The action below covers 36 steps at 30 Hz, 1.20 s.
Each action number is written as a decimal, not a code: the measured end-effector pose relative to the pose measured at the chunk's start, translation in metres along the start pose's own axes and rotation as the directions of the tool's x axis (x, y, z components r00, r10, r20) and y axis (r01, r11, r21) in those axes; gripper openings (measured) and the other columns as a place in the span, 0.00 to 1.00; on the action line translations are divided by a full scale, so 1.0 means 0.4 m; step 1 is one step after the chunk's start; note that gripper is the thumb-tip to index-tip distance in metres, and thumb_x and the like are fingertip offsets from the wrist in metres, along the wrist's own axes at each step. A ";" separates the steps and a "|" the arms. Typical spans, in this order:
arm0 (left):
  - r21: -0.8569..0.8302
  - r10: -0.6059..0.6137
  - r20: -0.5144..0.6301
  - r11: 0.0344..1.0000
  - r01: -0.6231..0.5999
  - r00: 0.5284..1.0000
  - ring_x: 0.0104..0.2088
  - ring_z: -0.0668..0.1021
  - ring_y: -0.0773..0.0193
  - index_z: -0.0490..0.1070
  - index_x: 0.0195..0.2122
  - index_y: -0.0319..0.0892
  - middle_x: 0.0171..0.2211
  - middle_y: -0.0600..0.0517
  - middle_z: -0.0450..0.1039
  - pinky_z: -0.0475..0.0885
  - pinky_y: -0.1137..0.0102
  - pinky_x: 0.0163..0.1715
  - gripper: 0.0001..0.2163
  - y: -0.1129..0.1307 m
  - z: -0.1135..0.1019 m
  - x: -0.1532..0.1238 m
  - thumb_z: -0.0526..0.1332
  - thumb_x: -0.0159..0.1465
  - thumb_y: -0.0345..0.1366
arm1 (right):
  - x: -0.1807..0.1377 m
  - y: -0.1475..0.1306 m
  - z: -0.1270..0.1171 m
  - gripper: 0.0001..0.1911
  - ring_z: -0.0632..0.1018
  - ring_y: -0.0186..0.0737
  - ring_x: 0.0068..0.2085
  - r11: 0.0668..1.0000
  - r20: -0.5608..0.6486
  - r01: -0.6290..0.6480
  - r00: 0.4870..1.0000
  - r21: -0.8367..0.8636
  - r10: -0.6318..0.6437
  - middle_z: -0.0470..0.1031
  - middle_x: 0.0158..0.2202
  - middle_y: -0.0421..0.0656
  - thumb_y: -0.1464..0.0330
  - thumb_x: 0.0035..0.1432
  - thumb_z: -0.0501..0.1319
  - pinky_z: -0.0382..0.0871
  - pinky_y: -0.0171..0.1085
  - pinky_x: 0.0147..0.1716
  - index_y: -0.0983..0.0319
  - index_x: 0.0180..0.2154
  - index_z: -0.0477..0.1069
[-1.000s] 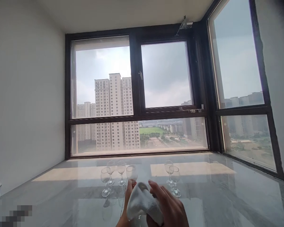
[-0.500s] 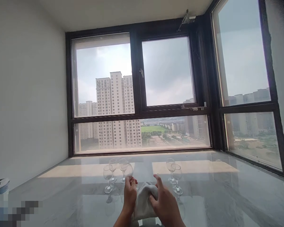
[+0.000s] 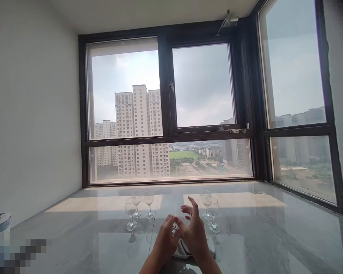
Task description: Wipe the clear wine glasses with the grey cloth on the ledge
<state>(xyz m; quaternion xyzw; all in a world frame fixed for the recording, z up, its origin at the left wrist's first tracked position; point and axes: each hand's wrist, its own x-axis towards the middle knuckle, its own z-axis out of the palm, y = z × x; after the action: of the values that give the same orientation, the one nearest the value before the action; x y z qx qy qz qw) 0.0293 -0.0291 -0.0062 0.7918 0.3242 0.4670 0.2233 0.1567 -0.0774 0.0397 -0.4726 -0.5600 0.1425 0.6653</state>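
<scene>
Close together over the counter, both my hands are on one clear wine glass (image 3: 175,227), its stem showing between them and its bowl only faintly visible. Closed fingers of my left hand (image 3: 166,236) are at the stem. My right hand (image 3: 193,233) curls about the glass from the other side, with its index finger raised; the exact grip is partly hidden. A light cloth (image 3: 183,248) lies crumpled on the counter beneath my right hand and wrist. Two stemmed glasses (image 3: 213,217) stand upright just right of my hands, and three more glasses (image 3: 131,213) stand to the left.
The glossy grey marble counter (image 3: 103,243) reaches back to a dark-framed window (image 3: 167,140). A white wall (image 3: 34,114) bounds the left side. At the lower left edge is a container (image 3: 1,224), partly blurred out.
My left hand has brought the wine glass rightward, away from the standing glasses. My right hand has let go of the cloth, which is now lower on the counter, and closed on the glass.
</scene>
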 end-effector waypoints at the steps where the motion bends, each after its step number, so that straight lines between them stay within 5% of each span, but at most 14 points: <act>1: 0.003 0.017 -0.009 1.000 -0.017 1.000 0.50 0.74 0.51 0.69 0.51 0.45 0.51 0.42 0.72 0.71 0.61 0.50 0.16 0.002 -0.006 -0.001 0.61 0.61 0.37 | 0.001 0.002 -0.011 0.36 0.79 0.48 0.50 1.000 -0.022 0.003 1.000 0.000 -0.003 0.78 0.46 0.46 0.59 0.57 0.63 0.75 0.46 0.47 0.56 0.64 0.53; 4: 0.017 0.050 -0.054 0.999 -0.050 0.997 0.57 0.70 0.49 0.61 0.62 0.46 0.58 0.42 0.67 0.69 0.60 0.56 0.31 0.002 -0.020 -0.003 0.65 0.56 0.35 | 0.012 0.008 -0.070 0.37 0.79 0.49 0.50 1.000 -0.159 0.026 0.987 -0.016 -0.028 0.77 0.48 0.48 0.54 0.56 0.64 0.75 0.47 0.47 0.56 0.63 0.53; 9: 0.086 -0.035 -0.328 0.994 0.067 0.944 0.45 0.75 0.54 0.67 0.51 0.43 0.46 0.44 0.71 0.71 0.60 0.48 0.14 -0.031 -0.026 0.013 0.56 0.64 0.36 | 0.044 0.024 -0.210 0.42 0.79 0.51 0.46 0.978 -0.360 -0.045 0.932 -0.205 -0.032 0.77 0.49 0.48 0.45 0.52 0.64 0.74 0.47 0.44 0.55 0.61 0.54; 13: 0.078 -0.119 -0.586 0.976 0.202 0.802 0.39 0.74 0.56 0.67 0.44 0.43 0.41 0.47 0.70 0.72 0.61 0.41 0.09 -0.075 -0.034 0.030 0.53 0.64 0.37 | 0.053 0.069 -0.272 0.45 0.80 0.56 0.45 0.904 -0.335 -0.115 0.942 -0.412 -0.034 0.78 0.48 0.51 0.40 0.50 0.59 0.73 0.48 0.38 0.57 0.61 0.53; 17: 0.201 -0.060 -0.785 0.916 0.346 0.617 0.48 0.71 0.49 0.66 0.44 0.42 0.44 0.44 0.68 0.68 0.55 0.49 0.10 -0.091 -0.059 0.036 0.53 0.62 0.35 | 0.055 0.115 -0.276 0.43 0.80 0.57 0.46 0.863 -0.294 -0.089 0.953 -0.497 -0.071 0.77 0.49 0.53 0.40 0.53 0.55 0.72 0.46 0.35 0.58 0.62 0.52; 21: 0.171 -0.099 -0.912 0.791 0.587 0.399 0.54 0.68 0.39 0.64 0.51 0.35 0.50 0.34 0.65 0.65 0.50 0.51 0.19 -0.099 -0.102 0.041 0.58 0.59 0.36 | 0.071 0.139 -0.266 0.42 0.80 0.56 0.46 0.855 -0.287 -0.100 0.956 -0.510 -0.059 0.77 0.51 0.53 0.41 0.54 0.55 0.71 0.45 0.35 0.57 0.62 0.51; 23: 0.119 -0.137 -0.931 0.761 0.638 0.338 0.55 0.68 0.38 0.63 0.52 0.35 0.51 0.33 0.65 0.65 0.52 0.52 0.21 -0.116 -0.130 0.042 0.59 0.57 0.35 | 0.081 0.147 -0.263 0.43 0.80 0.56 0.47 0.862 -0.278 -0.109 0.960 -0.495 -0.039 0.76 0.52 0.53 0.40 0.54 0.55 0.71 0.45 0.36 0.57 0.62 0.51; 29: 0.003 -0.323 -0.881 0.727 0.687 0.346 0.53 0.71 0.46 0.64 0.33 0.45 0.43 0.42 0.70 0.66 0.59 0.52 0.03 -0.180 -0.190 0.040 0.59 0.58 0.33 | 0.100 0.171 -0.264 0.45 0.80 0.58 0.48 0.876 -0.269 -0.111 0.963 -0.469 -0.022 0.76 0.52 0.57 0.38 0.52 0.55 0.72 0.48 0.40 0.59 0.61 0.52; 36: -0.052 -0.426 -0.825 0.711 0.702 0.371 0.54 0.72 0.48 0.64 0.29 0.47 0.43 0.45 0.72 0.68 0.62 0.49 0.04 -0.194 -0.184 0.045 0.58 0.58 0.32 | 0.103 0.191 -0.262 0.46 0.80 0.58 0.49 0.889 -0.265 -0.104 0.964 -0.446 -0.021 0.76 0.51 0.57 0.38 0.52 0.55 0.72 0.48 0.42 0.60 0.61 0.52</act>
<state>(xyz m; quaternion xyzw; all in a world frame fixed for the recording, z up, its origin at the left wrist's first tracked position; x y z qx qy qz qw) -0.0533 0.0410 -0.0123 0.3605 0.7095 0.6006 0.0771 0.2884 -0.0578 0.0123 -0.6421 -0.4742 -0.0424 0.6009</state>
